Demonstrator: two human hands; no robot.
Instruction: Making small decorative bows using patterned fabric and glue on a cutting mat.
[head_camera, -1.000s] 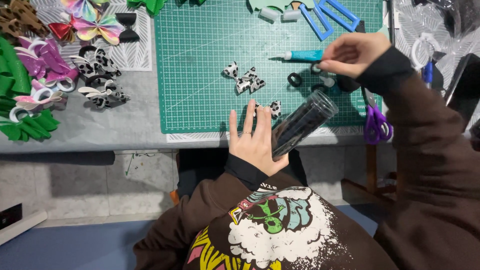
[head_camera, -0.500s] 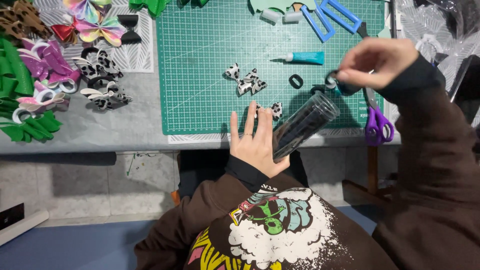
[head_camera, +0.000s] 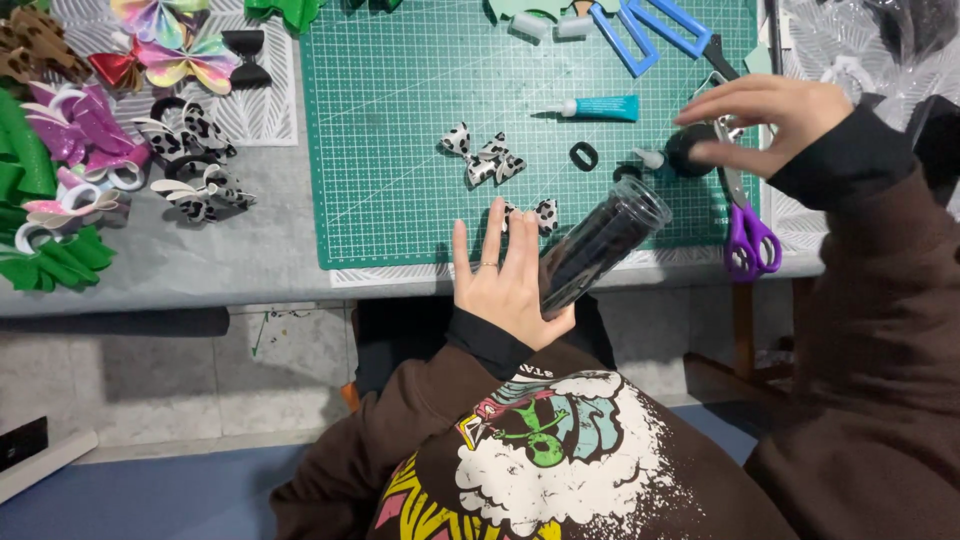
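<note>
My left hand (head_camera: 505, 275) rests at the front edge of the green cutting mat (head_camera: 400, 120), fingers spread, gripping the lower end of a clear plastic tube (head_camera: 603, 243) filled with dark pieces. The tube tilts up to the right with its mouth open. My right hand (head_camera: 770, 115) hovers over the mat's right edge and pinches a round black cap (head_camera: 686, 150). A teal glue tube (head_camera: 603, 107) lies on the mat to its left. A black ring (head_camera: 584, 155) and a leopard-print bow (head_camera: 485, 158) lie mid-mat, and a smaller bow piece (head_camera: 543, 213) sits by my left fingertips.
Purple-handled scissors (head_camera: 750, 240) lie at the mat's right edge, and blue-handled scissors (head_camera: 650, 25) at the top. Several finished bows (head_camera: 190, 130) in pink, green, iridescent and spotted prints crowd the grey table on the left. Clear plastic wrapping (head_camera: 850, 50) sits at the far right.
My right hand let go of the teal glue tube, which now lies on the mat, moved right and took hold of the black cap. My left hand and the tube stayed put.
</note>
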